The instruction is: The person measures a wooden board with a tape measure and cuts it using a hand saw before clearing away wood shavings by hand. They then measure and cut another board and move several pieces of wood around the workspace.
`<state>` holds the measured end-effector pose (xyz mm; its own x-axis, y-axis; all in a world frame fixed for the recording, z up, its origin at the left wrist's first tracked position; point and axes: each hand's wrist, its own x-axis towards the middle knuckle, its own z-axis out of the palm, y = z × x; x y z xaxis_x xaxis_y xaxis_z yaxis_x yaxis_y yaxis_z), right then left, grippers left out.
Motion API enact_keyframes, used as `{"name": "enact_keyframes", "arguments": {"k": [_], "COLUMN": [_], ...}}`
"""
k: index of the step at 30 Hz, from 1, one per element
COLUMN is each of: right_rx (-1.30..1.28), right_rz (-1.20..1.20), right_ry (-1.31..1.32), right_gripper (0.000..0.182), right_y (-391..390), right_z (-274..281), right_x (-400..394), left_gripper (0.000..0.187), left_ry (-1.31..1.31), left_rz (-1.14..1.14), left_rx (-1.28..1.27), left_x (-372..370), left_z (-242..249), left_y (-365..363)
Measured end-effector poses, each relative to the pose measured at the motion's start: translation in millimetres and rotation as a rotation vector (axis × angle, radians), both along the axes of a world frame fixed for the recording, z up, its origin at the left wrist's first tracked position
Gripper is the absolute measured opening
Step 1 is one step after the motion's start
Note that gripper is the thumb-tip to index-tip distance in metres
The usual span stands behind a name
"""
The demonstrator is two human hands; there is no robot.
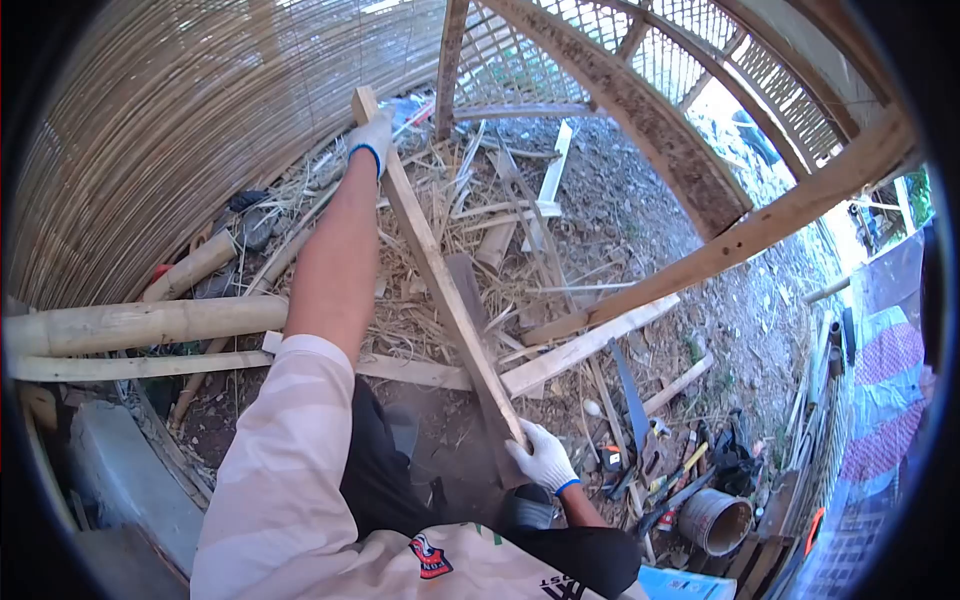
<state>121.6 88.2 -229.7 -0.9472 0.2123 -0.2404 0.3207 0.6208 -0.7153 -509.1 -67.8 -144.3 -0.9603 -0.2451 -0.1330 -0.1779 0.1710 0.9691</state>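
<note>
A long squared wooden beam (430, 250) slants across the middle of the view, from the upper left down to the lower right. My left hand (374, 136), in a white work glove with a blue cuff, is closed around it near its far end. Close to my body, my right hand (546, 458), gloved the same way, grips the near end. Under the beam lies a dark wooden board (467, 290). A pale plank (590, 345) lies just right of the beam.
Thick bamboo poles (150, 323) lie at left beside a bamboo-slat wall (200, 120). Wood shavings (440, 205) cover the ground ahead. A handsaw (632, 400), small tools and a bucket (715, 521) sit at lower right. A large timber post (760, 235) crosses the right side.
</note>
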Motion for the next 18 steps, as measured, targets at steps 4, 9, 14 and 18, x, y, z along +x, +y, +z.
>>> {"name": "enact_keyframes", "arguments": {"k": [4, 9, 14, 18], "right_rx": [-0.066, -0.189, 0.205, 0.275], "right_rz": [0.01, 0.027, -0.3, -0.201], "right_ry": [-0.19, -0.174, -0.22, -0.36], "right_gripper": [0.058, 0.052, 0.088, 0.115], "right_y": [-24, -39, -23, -48], "right_z": [9, 13, -15, -23], "right_x": [18, 14, -19, -41], "left_gripper": [0.101, 0.081, 0.062, 0.059], "left_ry": [-0.098, -0.361, -0.411, -0.308], "left_rz": [-0.153, -0.178, -0.272, -0.302], "left_rx": [0.089, -0.409, -0.299, -0.63], "left_x": [70, 65, 53, 82], "left_z": [-65, -177, -189, -133], "left_y": [-21, -39, -64, -40]}}
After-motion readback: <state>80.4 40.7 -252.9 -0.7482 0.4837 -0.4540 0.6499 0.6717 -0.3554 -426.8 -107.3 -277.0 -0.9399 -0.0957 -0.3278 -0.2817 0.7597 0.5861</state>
